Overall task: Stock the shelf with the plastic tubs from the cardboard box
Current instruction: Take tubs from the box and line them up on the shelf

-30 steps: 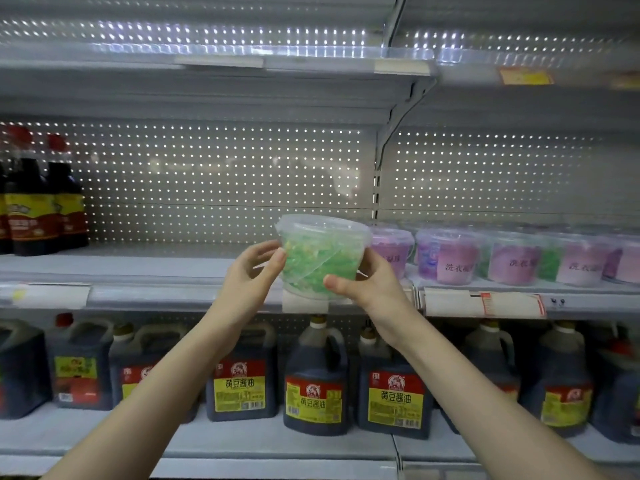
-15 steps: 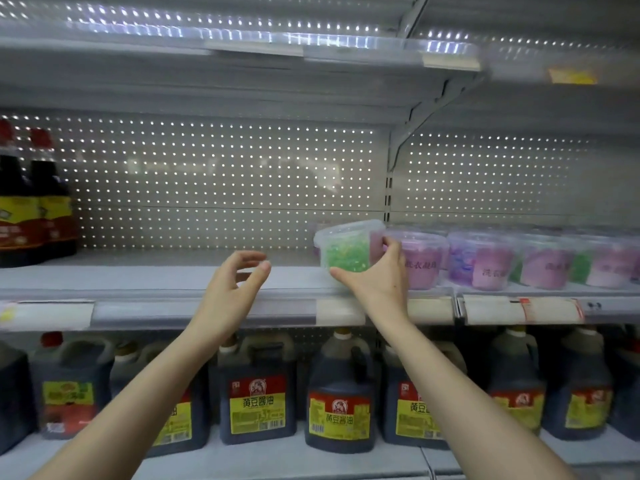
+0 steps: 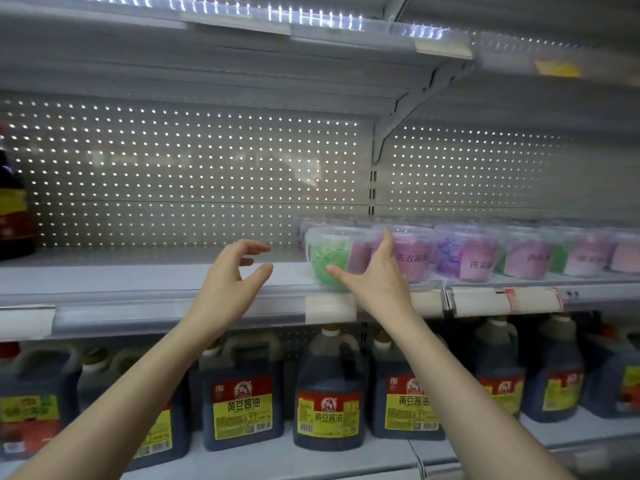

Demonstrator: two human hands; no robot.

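A clear plastic tub of green beads (image 3: 325, 252) stands on the middle shelf (image 3: 138, 275), at the left end of a row of similar purple tubs (image 3: 478, 254). My right hand (image 3: 377, 282) spans the green tub's front right side, with the thumb at its lower edge and the index finger up along its side. My left hand (image 3: 232, 282) hovers open over the shelf's front edge, a hand's width left of the tub, with nothing in it. The cardboard box is out of view.
A dark bottle (image 3: 14, 209) stands at the far left of the same shelf, with bare shelf between it and the tubs. Large soy sauce jugs (image 3: 329, 393) fill the shelf below. A price rail (image 3: 173, 317) runs along the shelf front, and another shelf hangs overhead.
The green tub went from both hands in front of the shelf onto the shelf beside the purple tubs. My left hand let go and stays open to the left.
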